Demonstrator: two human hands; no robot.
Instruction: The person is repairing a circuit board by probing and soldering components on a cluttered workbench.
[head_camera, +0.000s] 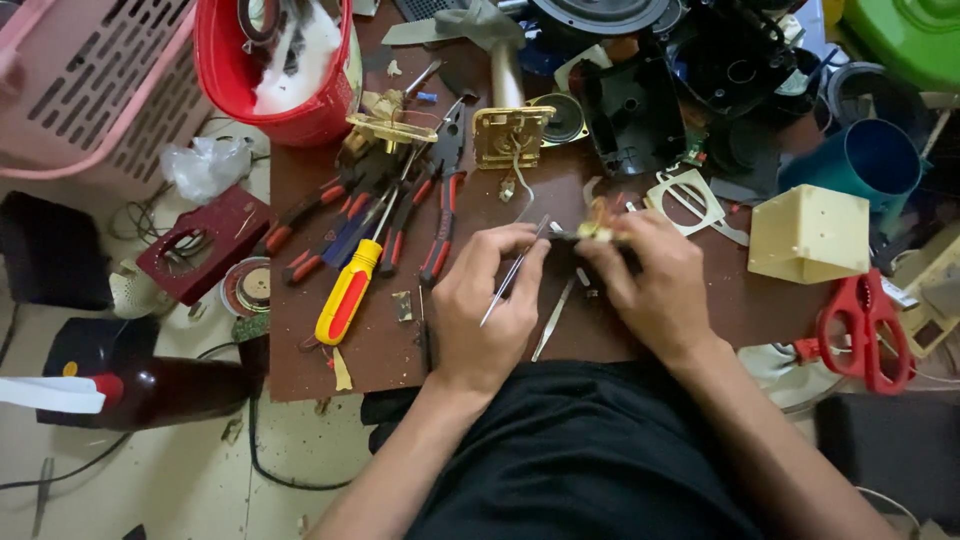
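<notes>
My left hand (490, 305) pinches thin metal tweezers (512, 272), their tips pointing up and right toward a small dark part with a yellowish piece on top (596, 232). My right hand (655, 285) grips that small part from the right, just above the brown board (385, 350). Both hands meet over the middle of the board, in front of my black-clothed lap. A second thin metal tool (552, 320) lies on the board under my hands.
A yellow-handled screwdriver (345, 295) and red-black pliers (440, 215) lie to the left. A red bucket (275, 75) and pink basket (80, 90) stand at the back left. Red scissors (865, 330), a cream box (808, 235) and black plastic parts (640, 110) crowd the right.
</notes>
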